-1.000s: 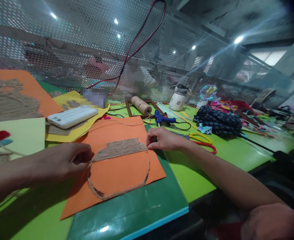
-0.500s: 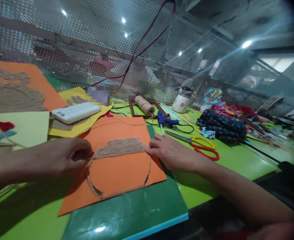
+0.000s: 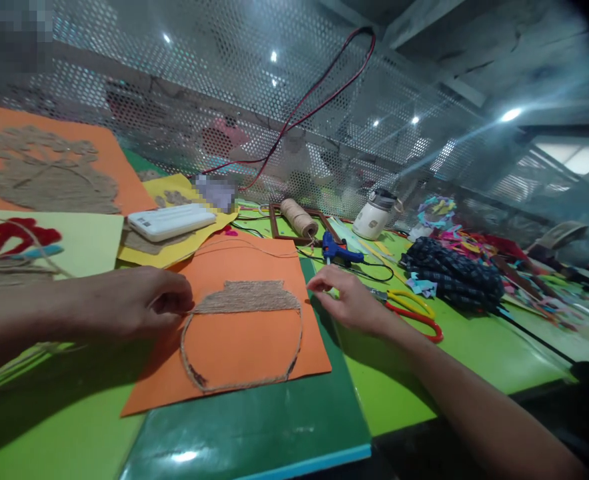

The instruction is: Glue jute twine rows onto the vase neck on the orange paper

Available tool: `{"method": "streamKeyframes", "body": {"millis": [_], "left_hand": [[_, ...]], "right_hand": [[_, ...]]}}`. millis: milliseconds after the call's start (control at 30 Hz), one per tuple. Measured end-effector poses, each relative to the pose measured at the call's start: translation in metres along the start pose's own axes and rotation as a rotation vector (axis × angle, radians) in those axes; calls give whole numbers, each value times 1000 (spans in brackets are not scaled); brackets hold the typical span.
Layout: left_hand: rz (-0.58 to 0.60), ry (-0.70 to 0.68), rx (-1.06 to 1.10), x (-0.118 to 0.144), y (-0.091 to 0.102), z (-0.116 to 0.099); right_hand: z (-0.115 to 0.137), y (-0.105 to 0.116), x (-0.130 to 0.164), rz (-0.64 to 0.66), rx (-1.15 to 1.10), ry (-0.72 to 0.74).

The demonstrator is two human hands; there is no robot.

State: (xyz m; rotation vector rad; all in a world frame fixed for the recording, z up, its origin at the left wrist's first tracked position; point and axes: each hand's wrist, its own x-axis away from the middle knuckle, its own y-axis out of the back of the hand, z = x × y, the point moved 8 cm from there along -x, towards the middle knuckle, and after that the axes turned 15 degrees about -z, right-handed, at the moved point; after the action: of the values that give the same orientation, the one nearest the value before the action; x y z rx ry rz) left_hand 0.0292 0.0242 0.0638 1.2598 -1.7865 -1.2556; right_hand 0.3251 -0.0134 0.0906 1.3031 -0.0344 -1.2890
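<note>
An orange sheet (image 3: 254, 347) lies on a green glossy folder-like board (image 3: 259, 427). On it is a pot outline of twine, its neck and upper band filled with close rows of jute twine (image 3: 254, 297). At the left end of these rows, my left hand (image 3: 144, 300) pinches the twine, fingers closed. My right hand (image 3: 347, 300) is at the sheet's right edge, apart from the twine rows, with fingers loosely curled and nothing visible in them. Just beyond it lies a blue glue gun (image 3: 341, 250). Scissors (image 3: 411, 307) with yellow and red handles are partly hidden behind my right hand.
A twine spool (image 3: 298, 219) rests on a brown frame (image 3: 274, 227). A white power bank (image 3: 171, 221) lies on yellow paper (image 3: 209, 233). Finished-looking twine work (image 3: 54, 180) is at the left. A white bottle (image 3: 371, 217) and dark checked cloth (image 3: 449, 273) stand right, before a perforated metal screen (image 3: 174, 120).
My right hand has come away from the right end of the twine rows and moved slightly right. The left hand keeps its pinch. The camera view has shifted a little.
</note>
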Motion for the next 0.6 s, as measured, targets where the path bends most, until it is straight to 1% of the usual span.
{"method": "streamKeyframes", "body": {"millis": [67,167,200,233,300,367,400,533,600], "left_hand": [[88,-23,-59,3,-6,-1],[123,-63,-99,6,-5,-6],[131,-71,-102,8,-4,-8],[133,-79,-104,9,-3,-10],[116,-94,-106,10,-1,-13],[98,-114,-97,9,1,-15],[94,-121,-92,9,0,-15],[86,-124,-59,7,-2,-14],[58,-124,-34,6,0,-14]], "right_hand": [[9,-10,4,92,98,59],[26,-26,13,245,291,203],[30,-29,15,260,354,237],[32,-29,15,246,407,256],[34,-24,11,166,460,261],[32,-17,7,89,444,226],[29,-15,6,69,422,186],[9,-13,6,97,327,-101],[7,-15,9,117,292,-181]]}}
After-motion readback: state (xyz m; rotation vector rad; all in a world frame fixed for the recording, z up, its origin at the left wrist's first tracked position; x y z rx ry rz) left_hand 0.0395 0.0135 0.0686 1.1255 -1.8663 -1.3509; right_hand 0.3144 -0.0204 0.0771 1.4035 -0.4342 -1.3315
